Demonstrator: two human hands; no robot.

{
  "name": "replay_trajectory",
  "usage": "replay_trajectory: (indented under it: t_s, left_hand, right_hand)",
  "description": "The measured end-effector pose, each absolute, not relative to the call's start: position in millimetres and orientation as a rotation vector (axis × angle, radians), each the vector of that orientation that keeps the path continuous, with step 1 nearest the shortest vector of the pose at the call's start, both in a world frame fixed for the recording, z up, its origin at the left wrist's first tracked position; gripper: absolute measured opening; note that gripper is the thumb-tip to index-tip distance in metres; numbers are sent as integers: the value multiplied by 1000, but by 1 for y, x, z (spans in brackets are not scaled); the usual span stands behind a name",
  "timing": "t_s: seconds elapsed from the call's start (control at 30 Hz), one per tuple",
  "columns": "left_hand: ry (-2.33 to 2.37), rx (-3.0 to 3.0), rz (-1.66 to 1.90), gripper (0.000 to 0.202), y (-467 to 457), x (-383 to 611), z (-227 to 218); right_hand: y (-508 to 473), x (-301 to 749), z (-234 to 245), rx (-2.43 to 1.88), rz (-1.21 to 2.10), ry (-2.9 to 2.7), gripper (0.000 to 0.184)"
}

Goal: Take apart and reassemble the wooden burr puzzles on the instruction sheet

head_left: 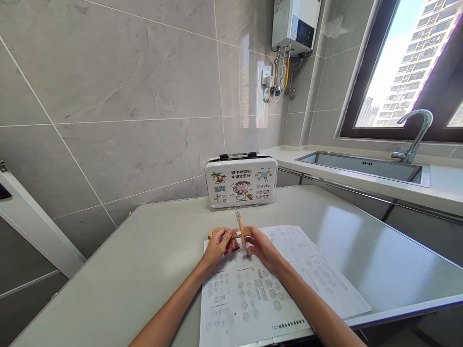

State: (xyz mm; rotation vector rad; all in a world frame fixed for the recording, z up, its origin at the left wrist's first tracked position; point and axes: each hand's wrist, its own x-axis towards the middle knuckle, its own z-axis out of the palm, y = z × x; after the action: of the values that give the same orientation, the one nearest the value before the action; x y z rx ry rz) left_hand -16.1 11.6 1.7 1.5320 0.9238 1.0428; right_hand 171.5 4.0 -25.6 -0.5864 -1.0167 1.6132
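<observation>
My left hand (pixel 218 246) is closed, thumb and fingers pinching the left part of a small light-brown wooden bar (pixel 247 231) with what look like notches. Across that bar stands a second wooden stick (pixel 241 225), roughly upright and slightly tilted. My right hand (pixel 265 248) curls around the right end of the bar, its fingertips near the crossing. Just beyond my left hand lie more wooden blocks (pixel 210 234), partly hidden by it. Under both hands is a printed sheet (pixel 249 308) with rows of small drawings.
A white case (pixel 241 182) with cartoon prints stands upright at the back of the pale table (pixel 119 284). To the right is a counter with a sink (pixel 361 166) and a curved faucet (pixel 415 135). A water heater (pixel 294 29) hangs on the tiled wall.
</observation>
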Motion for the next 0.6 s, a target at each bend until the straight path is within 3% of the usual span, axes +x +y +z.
replay_trajectory:
  t_s: [0.33, 0.6]
  left_hand:
    - [759, 1448, 906, 42, 9, -17, 5]
    - [775, 1429, 910, 42, 10, -19, 3]
  right_hand:
    - [0, 178, -26, -395, 1930, -986, 67]
    - [4, 179, -26, -548, 1703, -950, 49]
